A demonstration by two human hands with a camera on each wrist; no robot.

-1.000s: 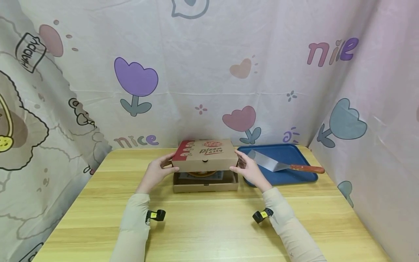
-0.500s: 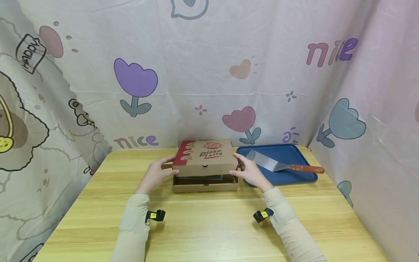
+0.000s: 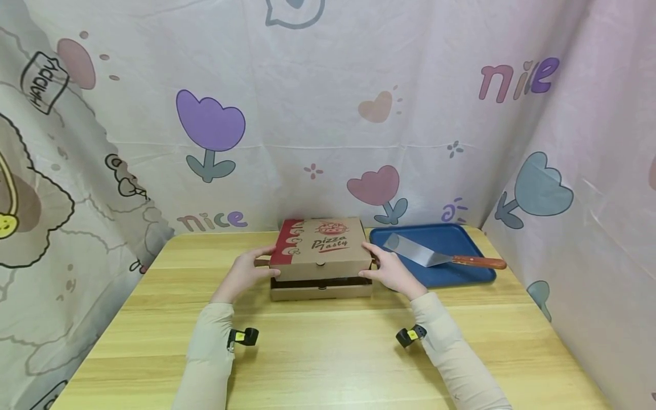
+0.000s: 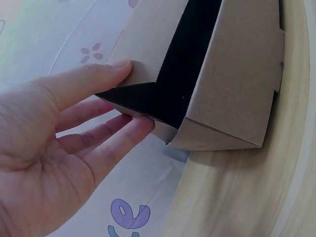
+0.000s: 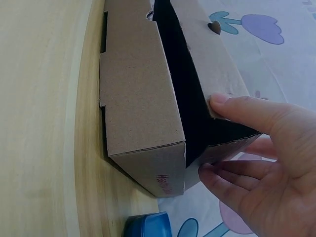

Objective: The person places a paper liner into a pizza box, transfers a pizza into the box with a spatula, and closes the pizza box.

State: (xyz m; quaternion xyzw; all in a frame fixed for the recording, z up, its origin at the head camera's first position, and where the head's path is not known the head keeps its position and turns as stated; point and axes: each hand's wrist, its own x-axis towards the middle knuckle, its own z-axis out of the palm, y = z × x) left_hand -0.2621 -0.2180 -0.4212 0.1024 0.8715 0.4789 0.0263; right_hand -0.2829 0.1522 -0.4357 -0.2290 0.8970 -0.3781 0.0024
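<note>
A brown cardboard pizza box stands at the table's back middle. Its lid, with a red band and "Pizza Tasty" print, tilts down over the base, leaving a dark narrow gap at the front. My left hand grips the lid's left front corner; in the left wrist view the thumb presses its front flap and the fingers lie along its side. At the right front corner my right hand holds the lid the same way, thumb on the front flap. The box's inside is hidden in shadow.
Right of the box a blue tray lies on the wooden table. A pizza spatula with a wooden handle rests across it, the handle reaching over the tray's right edge. A patterned curtain hangs close behind the table.
Both hands have lowered the lid's front edge toward the base. The pizza and paper visible inside a second ago are now covered. The tray and spatula have stayed put.
</note>
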